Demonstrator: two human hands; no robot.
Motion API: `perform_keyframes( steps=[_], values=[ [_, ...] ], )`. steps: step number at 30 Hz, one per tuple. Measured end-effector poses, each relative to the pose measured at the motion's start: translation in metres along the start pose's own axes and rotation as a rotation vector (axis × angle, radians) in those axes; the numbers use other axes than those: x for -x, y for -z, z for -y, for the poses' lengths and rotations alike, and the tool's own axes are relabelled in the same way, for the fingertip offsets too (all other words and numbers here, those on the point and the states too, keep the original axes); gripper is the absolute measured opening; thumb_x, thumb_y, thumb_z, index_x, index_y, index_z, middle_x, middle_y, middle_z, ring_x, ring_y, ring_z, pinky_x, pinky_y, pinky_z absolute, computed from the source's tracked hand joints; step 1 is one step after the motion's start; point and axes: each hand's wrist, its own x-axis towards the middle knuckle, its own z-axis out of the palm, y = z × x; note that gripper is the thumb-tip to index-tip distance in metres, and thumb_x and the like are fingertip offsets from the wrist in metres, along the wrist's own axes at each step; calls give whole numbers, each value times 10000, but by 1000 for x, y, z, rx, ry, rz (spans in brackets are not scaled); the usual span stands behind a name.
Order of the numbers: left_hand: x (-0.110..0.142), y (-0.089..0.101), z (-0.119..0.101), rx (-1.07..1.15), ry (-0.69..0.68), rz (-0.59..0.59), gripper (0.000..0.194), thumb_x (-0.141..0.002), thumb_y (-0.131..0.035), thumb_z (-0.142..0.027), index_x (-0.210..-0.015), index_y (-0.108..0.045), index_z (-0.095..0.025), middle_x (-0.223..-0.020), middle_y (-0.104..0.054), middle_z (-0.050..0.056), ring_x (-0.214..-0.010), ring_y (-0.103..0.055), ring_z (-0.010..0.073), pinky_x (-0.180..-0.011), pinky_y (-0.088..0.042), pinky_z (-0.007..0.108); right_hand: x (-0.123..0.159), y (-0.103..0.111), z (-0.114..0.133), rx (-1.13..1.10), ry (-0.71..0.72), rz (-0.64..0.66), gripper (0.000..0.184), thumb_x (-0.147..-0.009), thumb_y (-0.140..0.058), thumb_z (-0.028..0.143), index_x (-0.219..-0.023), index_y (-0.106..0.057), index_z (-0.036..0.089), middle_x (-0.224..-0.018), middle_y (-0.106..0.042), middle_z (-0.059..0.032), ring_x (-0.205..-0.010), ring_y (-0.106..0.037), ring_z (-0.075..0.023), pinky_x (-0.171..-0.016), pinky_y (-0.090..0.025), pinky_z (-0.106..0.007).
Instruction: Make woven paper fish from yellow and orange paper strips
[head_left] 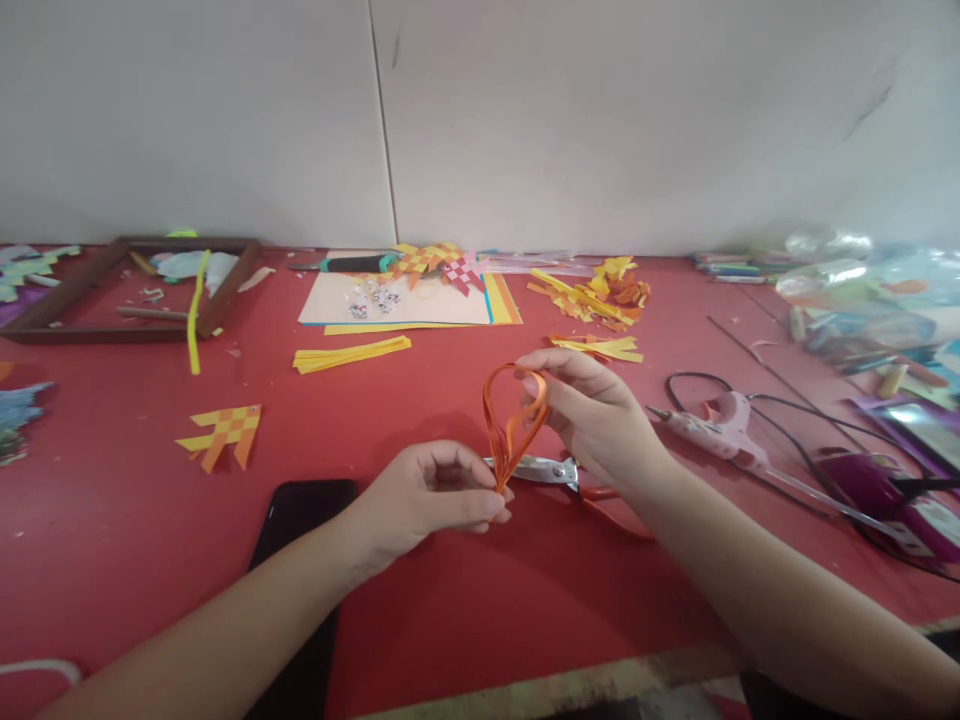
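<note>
A bundle of thin orange paper strips (491,425) is bent into a teardrop loop above the table. My left hand (442,490) pinches the gathered ends of the strips at the bottom. At the top of the loop, my right hand (589,400) has its thumb and fingers closed on the bend. Scissors (544,470) with red handles lie just behind and below the strips, partly hidden by my hands. To the left rests a woven yellow and orange paper fish (225,430). Yellow paper strips (351,354) lie in a bunch farther back.
A black phone (307,500) lies under my left forearm. On the right sits a pink glue gun (720,430) with its cable. Paper sheets (405,315), yellow and orange scraps (600,295) and a brown wooden frame (67,290) are along the back by the wall.
</note>
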Motion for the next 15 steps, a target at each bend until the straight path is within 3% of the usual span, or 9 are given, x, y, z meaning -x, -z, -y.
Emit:
perform_keyframes(
  steps=[5, 8, 11, 15],
  values=[
    [0, -2, -1, -7, -5, -19, 278, -641, -853, -233, -757, -620, -135, -759, -742, 38, -727, -715, 143, -655, -524, 230, 0, 6, -3, 40, 94, 30, 226, -855, -554, 169, -880, -763, 252, -865, -630, 0, -686, -603, -98, -646, -525, -249],
    [1, -4, -1, -18, -17, -25, 293, -627, -858, -225, -750, -606, -138, -689, -720, 15, -709, -705, 139, -645, -508, 226, 0, 10, -1, 21, 117, 88, 290, -898, -484, 229, -904, -774, 241, -974, -617, -27, -708, -616, -116, -646, -525, -277],
    [1, -4, 0, -64, -38, -31, 287, -636, -851, -222, -757, -603, -141, -709, -713, 5, -705, -682, 116, -659, -493, 221, -1, 10, 1, 118, 159, 79, 233, -913, -551, 315, -899, -774, 251, -970, -606, -28, -691, -614, -114, -658, -522, -294],
    [2, -2, 1, -177, -102, -45, 265, -670, -827, -249, -781, -609, -147, -759, -697, 0, -706, -637, 94, -673, -469, 219, -2, 9, 1, 218, 212, 30, 91, -843, -683, 294, -851, -762, 250, -935, -619, -19, -629, -605, -98, -614, -509, -291]
  ],
)
